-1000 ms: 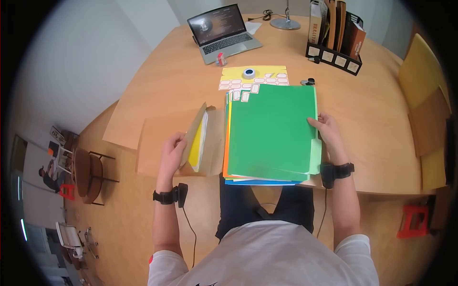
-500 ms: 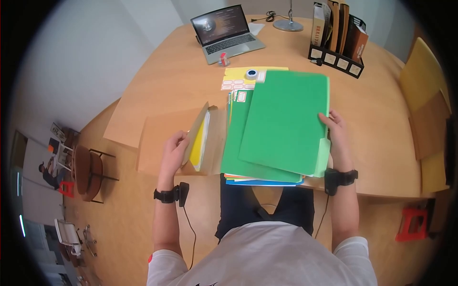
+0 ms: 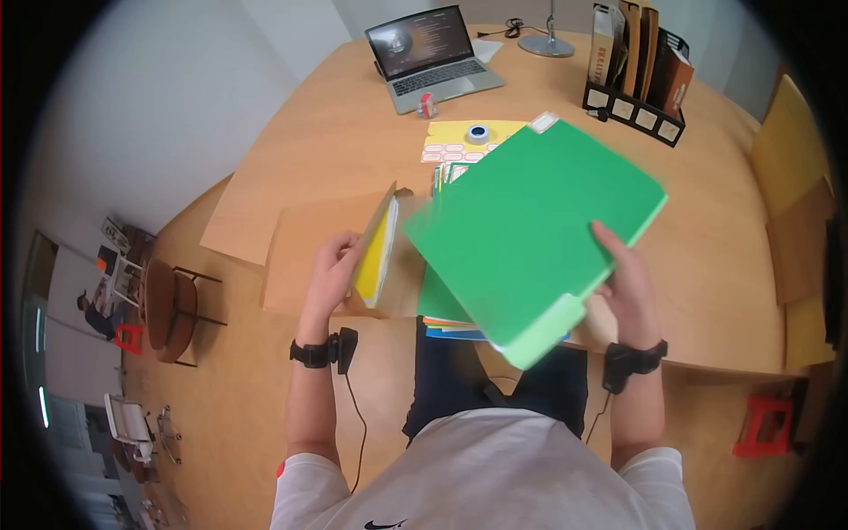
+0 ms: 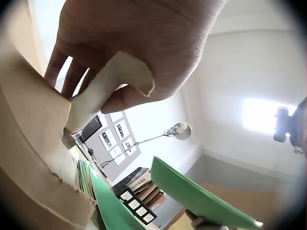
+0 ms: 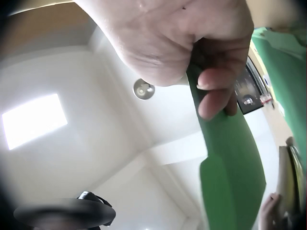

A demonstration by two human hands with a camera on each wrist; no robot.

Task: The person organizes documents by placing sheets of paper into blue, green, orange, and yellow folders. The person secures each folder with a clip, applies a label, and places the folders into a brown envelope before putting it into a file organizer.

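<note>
My right hand (image 3: pixel 632 291) holds a green file folder (image 3: pixel 539 230) by its right edge, thumb on top and fingers beneath. The folder is tilted and turned above the stack, its pale green tab towards my body and a white label at its far corner. In the right wrist view the fingers (image 5: pixel 218 91) curl round the folder's edge. My left hand (image 3: pixel 331 269) pinches the raised side of a brown kraft paper wallet (image 3: pixel 300 247), keeping it apart. Inside it stand a yellow folder (image 3: pixel 375 265) and white sheets. Colored folders (image 3: pixel 446 305) lie stacked partly beneath the green one.
Beyond the stack lies a yellow sheet (image 3: pixel 442 132) with red-framed labels and a roll of tape (image 3: pixel 478 134). Farther back stand a laptop (image 3: pixel 437 66), a lamp base (image 3: pixel 546 46) and a black book holder (image 3: pixel 636 115). The table's near edge (image 3: pixel 707 367) runs beside my body.
My right hand has lifted the top green folder off the stack, first shifting it right, then turning it so its tabbed edge swings towards my body. The left hand keeps its hold on the wallet.
</note>
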